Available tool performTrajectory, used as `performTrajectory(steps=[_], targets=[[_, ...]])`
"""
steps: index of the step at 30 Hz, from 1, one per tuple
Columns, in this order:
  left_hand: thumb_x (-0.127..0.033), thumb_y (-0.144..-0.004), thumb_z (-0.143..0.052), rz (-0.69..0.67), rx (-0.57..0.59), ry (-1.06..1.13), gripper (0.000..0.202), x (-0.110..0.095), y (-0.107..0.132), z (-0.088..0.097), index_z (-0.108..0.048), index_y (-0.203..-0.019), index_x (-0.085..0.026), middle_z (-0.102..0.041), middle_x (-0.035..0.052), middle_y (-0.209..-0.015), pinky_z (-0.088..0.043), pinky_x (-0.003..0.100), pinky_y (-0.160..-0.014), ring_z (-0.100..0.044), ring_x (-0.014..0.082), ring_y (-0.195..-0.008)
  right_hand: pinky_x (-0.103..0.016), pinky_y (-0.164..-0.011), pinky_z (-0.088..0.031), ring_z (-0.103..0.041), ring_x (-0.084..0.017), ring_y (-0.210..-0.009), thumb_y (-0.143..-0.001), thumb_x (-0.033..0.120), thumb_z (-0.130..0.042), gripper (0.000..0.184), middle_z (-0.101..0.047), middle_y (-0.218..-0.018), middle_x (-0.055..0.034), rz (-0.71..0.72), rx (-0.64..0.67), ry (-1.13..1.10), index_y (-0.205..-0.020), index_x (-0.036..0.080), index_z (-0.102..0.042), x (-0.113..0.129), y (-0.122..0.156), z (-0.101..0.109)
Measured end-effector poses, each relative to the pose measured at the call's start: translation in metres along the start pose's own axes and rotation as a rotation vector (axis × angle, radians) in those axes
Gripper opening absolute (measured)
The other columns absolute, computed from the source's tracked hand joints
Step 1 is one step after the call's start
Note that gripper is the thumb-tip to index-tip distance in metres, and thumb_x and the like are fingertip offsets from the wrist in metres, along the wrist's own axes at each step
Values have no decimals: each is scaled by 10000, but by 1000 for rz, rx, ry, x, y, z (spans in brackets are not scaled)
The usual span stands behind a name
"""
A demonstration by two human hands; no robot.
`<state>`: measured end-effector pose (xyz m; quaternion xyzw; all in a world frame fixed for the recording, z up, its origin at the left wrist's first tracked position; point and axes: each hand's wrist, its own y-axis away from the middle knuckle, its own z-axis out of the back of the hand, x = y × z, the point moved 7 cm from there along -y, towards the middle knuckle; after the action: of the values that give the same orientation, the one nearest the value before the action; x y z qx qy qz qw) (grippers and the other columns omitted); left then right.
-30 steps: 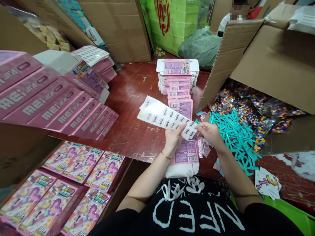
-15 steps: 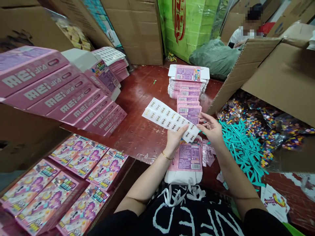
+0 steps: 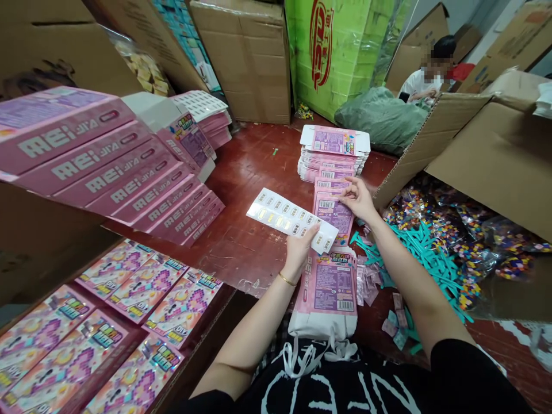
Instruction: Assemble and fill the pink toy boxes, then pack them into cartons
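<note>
Left hand pinches sticker sheet by near end, sheet running away leftward. Right hand nearer pink carton, fingers loosely spread, tips touching it.

one sticker sheet, two hands, one green sack, one co-worker.

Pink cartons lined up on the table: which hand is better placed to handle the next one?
Probably the right hand: its fingers rest on the overlapped pink cartons, while the left hand is occupied pinching the sticker sheet.
</note>
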<state>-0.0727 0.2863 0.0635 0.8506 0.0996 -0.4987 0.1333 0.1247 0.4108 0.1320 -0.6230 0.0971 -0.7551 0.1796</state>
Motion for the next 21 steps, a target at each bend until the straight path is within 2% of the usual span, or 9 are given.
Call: performTrajectory(steps=[2,6,9,13,15,17,19,21], targets=[[-353,-571,-915,-1,9,1,537,3,-4,3,-726,-1005,-99,-740,164,-1141,-550,384,-944,-721,253,-1003,-294,-734,-484,-584,-151,-765,-652,394,-800,727,-613,-847,18,64,8,60,-1273,230,-460,-3,-5,-1],[-356,-597,-906,-30,67,-19,556,11,-15,2,-711,-1054,-107,-731,159,-1169,-539,383,-968,-711,252,-1038,-322,-783,-498,-593,-164,-848,-658,378,-821,832,-619,-1102,-52,155,-66,163,-1378,252,-422,-5,-2,4],[-374,-593,-907,-9,107,-31,568,23,-24,2,-706,-1057,-115,-727,157,-1180,-534,419,-986,-702,274,-1063,-352,-823,-510,-611,-176,-843,-721,387,-787,832,-646,-1002,-28,184,-46,204,-1436,262,-379,-7,4,5],[-383,-555,-923,69,93,-48,578,38,-31,7,-714,-1020,-110,-727,171,-1175,-527,471,-997,-694,313,-1080,-366,-834,-521,-628,-181,-811,-814,464,-702,709,-664,-862,-6,161,0,219,-1423,249,-410,-10,3,7],[-383,-546,-926,78,75,-29,597,40,-31,10,-714,-1034,-113,-722,174,-1187,-528,486,-992,-691,323,-1088,-337,-750,-529,-615,-164,-734,-830,536,-660,586,-664,-846,-13,90,15,148,-1310,236,-512,-14,-7,11],[-384,-541,-927,81,54,-9,602,38,-29,12,-717,-1036,-113,-722,175,-1188,-531,489,-986,-692,324,-1085,-306,-671,-514,-585,-146,-672,-787,595,-677,487,-661,-821,-21,5,12,102,-1085,215,-614,-20,-19,14],[-383,-546,-924,76,44,-9,586,34,-27,13,-722,-1024,-111,-726,174,-1181,-531,482,-988,-696,319,-1078,-285,-623,-486,-555,-139,-642,-726,613,-725,455,-648,-769,-23,-67,2,105,-893,200,-631,-26,-30,16],[-378,-559,-919,61,51,-11,566,30,-26,14,-726,-1020,-112,-727,168,-1180,-528,469,-993,-697,308,-1075,-274,-584,-450,-516,-133,-604,-696,600,-750,446,-612,-686,-11,-115,7,126,-819,188,-632,-29,-36,14]])
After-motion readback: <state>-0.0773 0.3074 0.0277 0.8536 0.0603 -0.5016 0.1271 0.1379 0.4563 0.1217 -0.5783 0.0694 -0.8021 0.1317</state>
